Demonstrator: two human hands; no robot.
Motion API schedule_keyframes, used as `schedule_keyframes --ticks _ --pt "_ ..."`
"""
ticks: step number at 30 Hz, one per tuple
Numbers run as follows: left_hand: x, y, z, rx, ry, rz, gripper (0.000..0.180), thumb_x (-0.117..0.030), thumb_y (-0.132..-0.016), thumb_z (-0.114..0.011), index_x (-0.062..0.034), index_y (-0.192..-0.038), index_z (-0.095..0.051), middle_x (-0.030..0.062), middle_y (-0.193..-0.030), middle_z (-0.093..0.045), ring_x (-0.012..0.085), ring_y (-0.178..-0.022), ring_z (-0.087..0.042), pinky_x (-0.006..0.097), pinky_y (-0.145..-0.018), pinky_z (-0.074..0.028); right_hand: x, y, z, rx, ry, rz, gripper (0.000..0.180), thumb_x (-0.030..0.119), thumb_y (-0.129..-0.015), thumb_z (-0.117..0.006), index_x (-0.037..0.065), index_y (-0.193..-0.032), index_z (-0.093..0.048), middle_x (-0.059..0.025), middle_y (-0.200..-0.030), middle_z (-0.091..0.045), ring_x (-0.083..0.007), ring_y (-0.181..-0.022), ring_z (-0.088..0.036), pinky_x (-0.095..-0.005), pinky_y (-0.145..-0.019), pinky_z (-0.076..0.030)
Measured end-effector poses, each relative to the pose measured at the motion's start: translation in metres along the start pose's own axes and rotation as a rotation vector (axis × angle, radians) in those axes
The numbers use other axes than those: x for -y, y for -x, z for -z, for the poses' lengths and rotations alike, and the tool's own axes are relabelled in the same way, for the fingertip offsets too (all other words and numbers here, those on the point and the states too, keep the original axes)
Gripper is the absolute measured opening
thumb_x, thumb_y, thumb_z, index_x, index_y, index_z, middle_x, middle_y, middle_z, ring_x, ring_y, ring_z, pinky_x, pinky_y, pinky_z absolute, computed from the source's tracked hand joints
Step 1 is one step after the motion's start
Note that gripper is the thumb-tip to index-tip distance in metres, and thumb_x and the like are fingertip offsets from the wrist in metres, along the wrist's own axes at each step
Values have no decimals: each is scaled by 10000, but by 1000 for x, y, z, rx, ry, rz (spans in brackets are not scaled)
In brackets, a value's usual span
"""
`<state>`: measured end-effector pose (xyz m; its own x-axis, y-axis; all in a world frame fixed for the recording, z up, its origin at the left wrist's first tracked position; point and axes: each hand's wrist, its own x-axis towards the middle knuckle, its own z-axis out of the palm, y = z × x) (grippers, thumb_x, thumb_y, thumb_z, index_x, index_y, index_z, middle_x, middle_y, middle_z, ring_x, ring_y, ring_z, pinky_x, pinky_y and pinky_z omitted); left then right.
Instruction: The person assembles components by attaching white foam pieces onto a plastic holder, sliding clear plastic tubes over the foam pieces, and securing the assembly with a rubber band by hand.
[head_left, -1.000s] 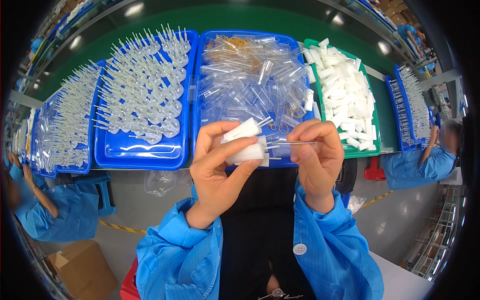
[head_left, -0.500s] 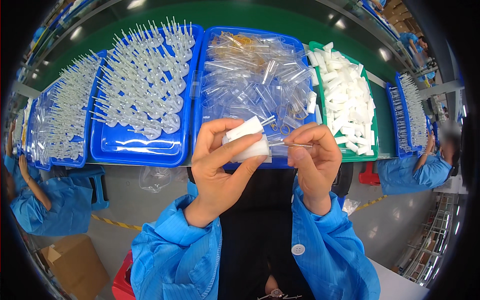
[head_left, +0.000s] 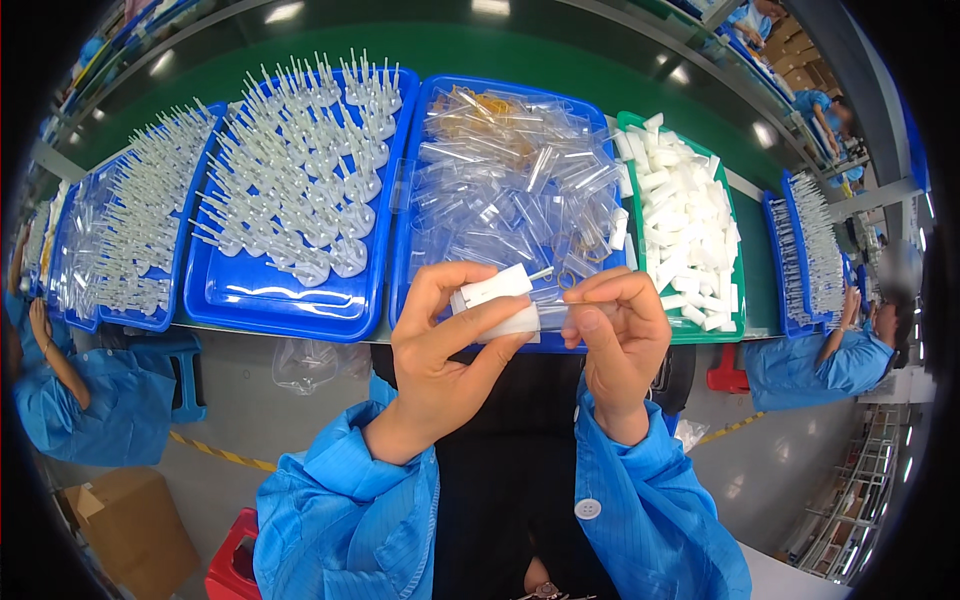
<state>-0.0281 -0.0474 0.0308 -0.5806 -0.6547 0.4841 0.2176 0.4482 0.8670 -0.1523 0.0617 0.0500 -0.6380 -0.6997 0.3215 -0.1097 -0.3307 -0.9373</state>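
My left hand point(head_left: 445, 345) grips two white plastic caps point(head_left: 495, 300) side by side between thumb and fingers. My right hand point(head_left: 620, 335) pinches a thin clear needle-like tube point(head_left: 552, 313) and holds its end inside the lower cap. Both hands are raised over the near edge of a blue tray point(head_left: 405, 240) filled with clear plastic sleeves point(head_left: 510, 190). My blue sleeves enter from the lower edge.
A blue tray point(head_left: 260, 305) of upright clear needle parts sits left, another point(head_left: 130, 320) further left. A green tray point(head_left: 745, 290) of white caps lies right, with one more blue tray point(head_left: 775, 250) beyond. Seated people in blue coats are at left point(head_left: 90, 400) and right point(head_left: 810, 365). A cardboard box point(head_left: 130, 525) stands lower left.
My right hand has moved left toward the left hand, pushing the thin tube into the white cap. The view has shifted slightly.
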Motion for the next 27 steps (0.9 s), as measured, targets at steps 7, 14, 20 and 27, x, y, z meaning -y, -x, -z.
schedule_keyframes --ticks 7,14,20,27 --pt "0 2 1 3 -66 -61 299 -31 -679 -777 -73 -971 -725 117 -1056 -562 243 -942 -585 309 -766 -498 1 3 4 28 -41 -13 160 -7 -864 -626 -27 -985 -524 -137 -966 -601 -101 -727 -595 -204 -620 -503" --pt "6 6 -3 -23 -56 -85 286 -22 -694 -764 -47 -975 -716 132 -1087 -555 245 -947 -590 309 -768 -500 11 -4 3 86 83 -160 226 -47 -824 -655 -29 -1000 -515 -115 -929 -626 -108 -780 -621 -211 -649 -504" --pt "-3 4 -6 127 164 23 507 91 -771 -598 2 -1267 -540 220 -1303 -451 352 -1252 -440 367 -932 -466 4 -10 -8 -94 95 23 294 -71 -807 -662 -31 -1033 -476 -121 -944 -633 -121 -778 -641 -229 -659 -519" --pt "2 4 -9 116 -230 -217 536 163 -766 -531 10 -1280 -533 287 -1370 -407 402 -1225 -479 390 -966 -445 -2 -6 -11 -1 495 293 866 105 -573 -859 -24 -1302 -408 -174 -1264 -438 -180 -875 -577 -296 -736 -511"
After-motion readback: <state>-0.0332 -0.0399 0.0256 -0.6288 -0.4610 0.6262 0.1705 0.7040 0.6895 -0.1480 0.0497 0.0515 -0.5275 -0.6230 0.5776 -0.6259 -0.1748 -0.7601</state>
